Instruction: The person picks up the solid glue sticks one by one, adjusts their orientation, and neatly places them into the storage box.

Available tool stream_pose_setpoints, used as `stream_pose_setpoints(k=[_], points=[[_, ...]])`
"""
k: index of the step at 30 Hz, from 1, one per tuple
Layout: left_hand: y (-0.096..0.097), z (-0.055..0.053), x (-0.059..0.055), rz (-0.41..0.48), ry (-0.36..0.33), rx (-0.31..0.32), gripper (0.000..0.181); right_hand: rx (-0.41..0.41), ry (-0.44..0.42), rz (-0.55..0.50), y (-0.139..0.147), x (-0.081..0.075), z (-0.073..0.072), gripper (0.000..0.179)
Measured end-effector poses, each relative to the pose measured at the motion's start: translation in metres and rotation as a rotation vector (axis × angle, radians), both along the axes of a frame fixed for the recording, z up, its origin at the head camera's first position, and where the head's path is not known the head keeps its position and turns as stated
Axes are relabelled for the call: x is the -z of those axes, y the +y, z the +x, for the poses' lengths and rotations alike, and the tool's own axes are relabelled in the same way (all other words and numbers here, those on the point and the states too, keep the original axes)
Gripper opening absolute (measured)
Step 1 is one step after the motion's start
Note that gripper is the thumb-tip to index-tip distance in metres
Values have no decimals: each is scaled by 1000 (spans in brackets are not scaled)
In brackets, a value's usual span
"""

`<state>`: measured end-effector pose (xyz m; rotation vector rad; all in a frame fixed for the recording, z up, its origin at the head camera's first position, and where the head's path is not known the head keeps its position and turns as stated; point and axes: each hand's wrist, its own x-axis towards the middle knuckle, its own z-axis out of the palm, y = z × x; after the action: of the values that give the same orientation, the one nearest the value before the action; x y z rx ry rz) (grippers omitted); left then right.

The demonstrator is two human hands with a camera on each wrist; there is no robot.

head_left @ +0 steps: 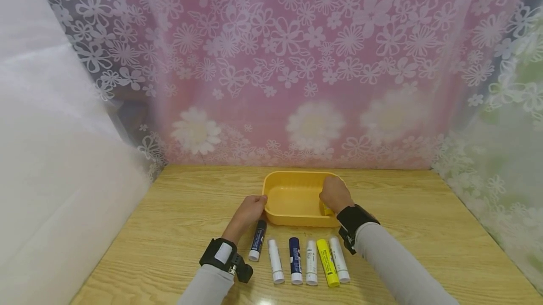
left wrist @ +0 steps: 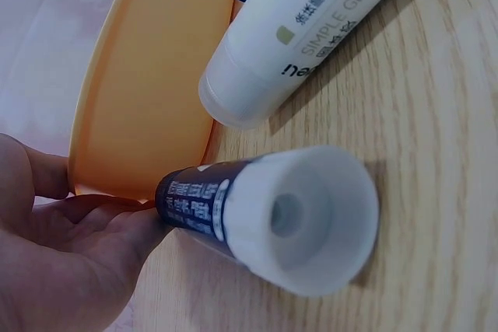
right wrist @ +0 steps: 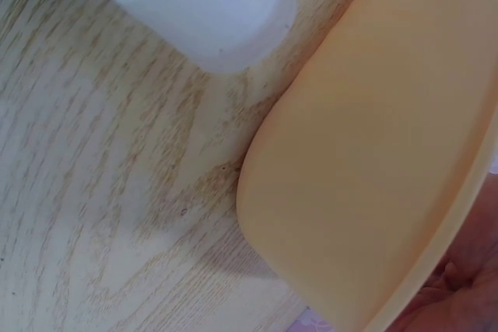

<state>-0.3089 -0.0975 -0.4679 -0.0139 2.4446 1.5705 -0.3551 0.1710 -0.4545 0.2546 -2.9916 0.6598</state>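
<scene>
A yellow plastic basin (head_left: 292,220) sits on the wooden table. My left hand (head_left: 250,210) pinches its left rim between thumb and fingers; the left wrist view shows the hand (left wrist: 74,246) at the basin's wall (left wrist: 148,75). My right hand (head_left: 336,193) is inside the basin's right end, fingers curled round a yellow glue stick (head_left: 327,210) that is mostly hidden. Beyond the basin's rim, part of that hand (right wrist: 459,293) shows in the right wrist view. Close to my left hand lies a dark blue glue stick (head_left: 257,241) with a white end.
Several more glue sticks lie in a row in front of the basin: a white one (head_left: 275,261), a dark blue one (head_left: 295,260), a white one (head_left: 311,262), a yellow one (head_left: 328,262) and a white one (head_left: 339,259). A flowered curtain (head_left: 297,60) hangs behind the table.
</scene>
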Motion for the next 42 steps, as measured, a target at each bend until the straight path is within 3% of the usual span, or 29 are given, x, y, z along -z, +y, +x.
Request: stream_pose_setpoints(k=[18, 32, 42], points=[[-1, 1, 1, 7, 5, 8, 46, -27, -28, -56, 3, 0, 2, 42], [-1, 2, 1, 5, 2, 2, 45, 59, -54, 19, -3, 3, -4, 38], [-1, 2, -1, -11, 10, -3, 45, 18, -50, -28, 0, -4, 1, 42]])
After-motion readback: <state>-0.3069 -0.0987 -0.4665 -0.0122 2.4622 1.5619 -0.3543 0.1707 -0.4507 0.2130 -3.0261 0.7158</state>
